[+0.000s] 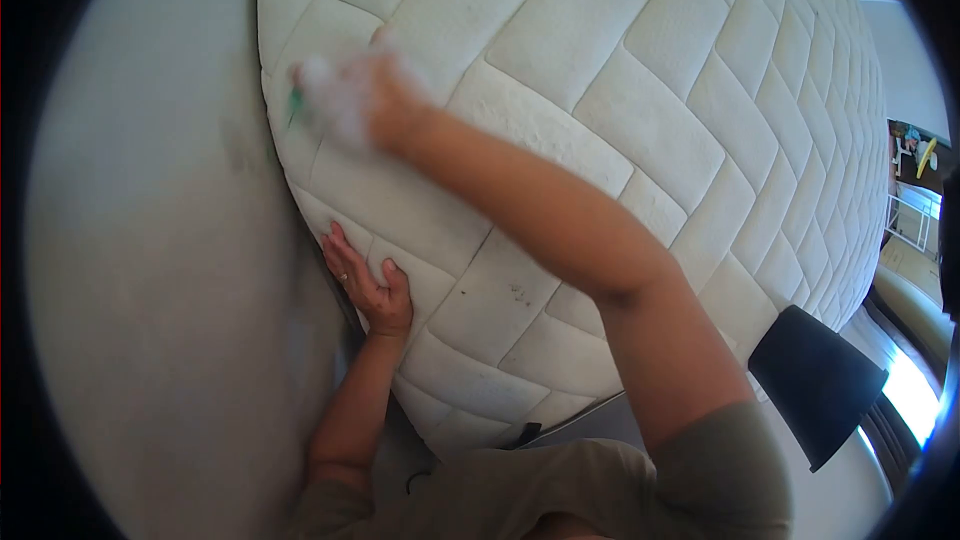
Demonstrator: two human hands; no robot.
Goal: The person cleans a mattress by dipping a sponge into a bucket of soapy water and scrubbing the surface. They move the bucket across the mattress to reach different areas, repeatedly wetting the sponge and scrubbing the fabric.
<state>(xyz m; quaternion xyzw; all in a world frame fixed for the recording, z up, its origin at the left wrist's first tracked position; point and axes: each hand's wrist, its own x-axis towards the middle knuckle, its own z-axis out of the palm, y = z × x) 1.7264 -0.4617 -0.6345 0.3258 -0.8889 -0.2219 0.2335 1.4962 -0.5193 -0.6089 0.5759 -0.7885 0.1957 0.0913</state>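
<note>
A large off-white quilted mattress [580, 130] fills the middle of the view, with dark specks and stains on it. My right hand [385, 95] is over its far left part, blurred by motion and covered in white foam. Something green [295, 105] shows at its fingertips, too smeared to name; the fingers are hidden by foam and blur. Lower down, my left hand [370, 285] rests on the mattress's left edge, fingers spread, a ring on one finger, holding nothing.
A pale wall [150, 240] runs along the mattress's left side. At the lower right stands a black tapered container [815, 375]. Beyond the mattress at the right edge are a white metal rack [908, 220] and small items, one yellow [927, 157].
</note>
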